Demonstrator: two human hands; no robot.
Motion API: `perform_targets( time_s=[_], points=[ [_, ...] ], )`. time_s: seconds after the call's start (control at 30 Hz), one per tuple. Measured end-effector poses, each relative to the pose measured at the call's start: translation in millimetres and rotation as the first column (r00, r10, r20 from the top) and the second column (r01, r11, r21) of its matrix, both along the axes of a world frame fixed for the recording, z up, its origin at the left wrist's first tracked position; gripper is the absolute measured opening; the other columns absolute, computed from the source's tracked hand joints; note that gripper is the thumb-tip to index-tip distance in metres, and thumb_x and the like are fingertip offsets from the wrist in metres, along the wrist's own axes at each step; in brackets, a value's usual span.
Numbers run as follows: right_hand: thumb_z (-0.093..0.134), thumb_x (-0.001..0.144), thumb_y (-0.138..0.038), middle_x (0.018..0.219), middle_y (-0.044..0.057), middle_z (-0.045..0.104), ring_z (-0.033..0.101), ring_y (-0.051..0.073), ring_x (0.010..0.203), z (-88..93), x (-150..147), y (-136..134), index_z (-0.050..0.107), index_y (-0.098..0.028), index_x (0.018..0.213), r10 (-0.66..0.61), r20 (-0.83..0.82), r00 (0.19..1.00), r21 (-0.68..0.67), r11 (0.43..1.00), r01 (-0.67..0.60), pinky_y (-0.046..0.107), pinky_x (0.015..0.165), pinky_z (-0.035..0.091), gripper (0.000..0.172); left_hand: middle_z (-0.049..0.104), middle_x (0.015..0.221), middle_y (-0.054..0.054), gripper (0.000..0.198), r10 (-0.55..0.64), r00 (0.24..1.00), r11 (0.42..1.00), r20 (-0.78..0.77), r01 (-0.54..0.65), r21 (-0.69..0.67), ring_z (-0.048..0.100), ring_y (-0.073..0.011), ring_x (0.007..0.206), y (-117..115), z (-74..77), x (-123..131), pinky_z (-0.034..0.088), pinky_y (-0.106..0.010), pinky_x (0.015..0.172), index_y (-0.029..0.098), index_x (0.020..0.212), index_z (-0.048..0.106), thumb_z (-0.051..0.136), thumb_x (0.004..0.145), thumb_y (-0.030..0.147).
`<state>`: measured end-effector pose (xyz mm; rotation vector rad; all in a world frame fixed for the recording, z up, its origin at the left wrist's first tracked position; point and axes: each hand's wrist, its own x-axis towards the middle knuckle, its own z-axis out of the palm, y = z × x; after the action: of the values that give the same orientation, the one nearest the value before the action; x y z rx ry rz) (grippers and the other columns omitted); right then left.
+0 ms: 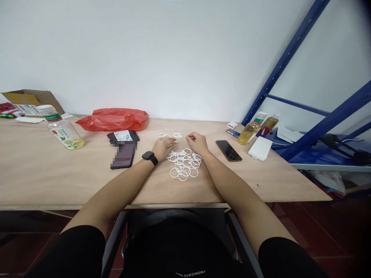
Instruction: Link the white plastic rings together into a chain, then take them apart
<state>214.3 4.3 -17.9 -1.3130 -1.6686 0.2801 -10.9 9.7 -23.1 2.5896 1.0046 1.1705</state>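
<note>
A loose pile of white plastic rings (185, 164), each with a small tab, lies on the wooden table in front of me. Behind my hands sit two smaller clusters, the left rings (162, 135) and the right rings (177, 135). My left hand (164, 146), below a black watch, is at the pile's upper left edge with its fingers bent together; what they hold, if anything, is too small to make out. Just above the pile's right side, my right hand (197, 142) is closed in a pinch, fingertips facing left. Whatever is between them cannot be made out.
A red plastic bag (116, 119), a dark package (124, 150) and a tilted drink bottle (62, 129) lie to the left. On the right are a phone (228, 150), a white case (260, 148) and another bottle (251, 129). A blue metal rack (307, 127) stands beyond.
</note>
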Motion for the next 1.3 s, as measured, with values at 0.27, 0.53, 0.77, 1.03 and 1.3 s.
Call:
perform_targets(
  time_s=[0.27,0.53,0.77,1.03,1.3],
  points=[
    [0.057,0.086,-0.034,0.086,0.001,0.073,0.066,0.015,0.076,-8.0,-3,21,0.071,-0.021,0.094,0.025,0.082,0.996,-0.062,0.998,-0.020,0.026,0.073,0.051,0.021,0.075,0.106,-0.005,0.013,0.023,0.999,1.000,-0.035,-0.024,-0.018,0.070,-0.0211,0.101,-1,3.3,2,0.047,-0.042,0.099,0.021,0.090,0.073,0.061,0.090,0.025],
    [0.058,0.088,-0.028,0.138,0.013,0.054,0.059,0.025,0.118,-9.3,-12,54,0.051,-0.023,0.141,0.182,0.472,0.863,-0.283,0.958,-0.047,0.035,0.102,0.044,0.054,0.074,0.110,-0.007,0.020,-0.041,0.994,0.998,-0.102,0.045,0.044,0.069,-0.0219,0.101,4,-3.5,-1,0.052,-0.039,0.094,0.020,0.100,0.073,0.055,0.093,0.026],
    [0.046,0.095,-0.033,0.132,0.011,0.059,0.061,0.025,0.113,3.2,-32,55,0.054,-0.029,0.137,0.225,0.665,0.712,-0.390,0.918,0.074,0.034,0.093,0.047,0.043,0.072,0.116,-0.008,0.027,-0.234,0.943,0.967,-0.237,0.252,0.049,0.066,-0.0205,0.106,-1,-3.2,4,0.050,-0.035,0.096,0.019,0.103,0.073,0.048,0.096,0.024],
    [0.056,0.090,-0.029,0.114,0.010,0.067,0.063,0.021,0.098,10.6,-15,33,0.071,-0.020,0.106,0.193,0.661,0.725,-0.329,0.943,0.049,0.028,0.083,0.045,0.023,0.074,0.103,-0.004,0.029,-0.223,0.961,0.969,-0.166,0.200,-0.146,0.068,-0.0163,0.092,-12,2.4,5,0.051,-0.027,0.086,0.020,0.106,0.071,0.044,0.097,0.027],
    [0.062,0.085,-0.018,0.098,0.005,0.073,0.065,0.017,0.091,-0.4,-6,28,0.073,-0.020,0.098,0.205,0.440,0.874,-0.241,0.965,-0.105,0.027,0.085,0.047,0.017,0.074,0.092,-0.005,0.024,-0.042,0.999,0.987,-0.004,0.041,-0.156,0.065,-0.0152,0.077,-12,3.2,4,0.050,-0.027,0.074,0.018,0.100,0.073,0.053,0.091,0.028]
  ],
)
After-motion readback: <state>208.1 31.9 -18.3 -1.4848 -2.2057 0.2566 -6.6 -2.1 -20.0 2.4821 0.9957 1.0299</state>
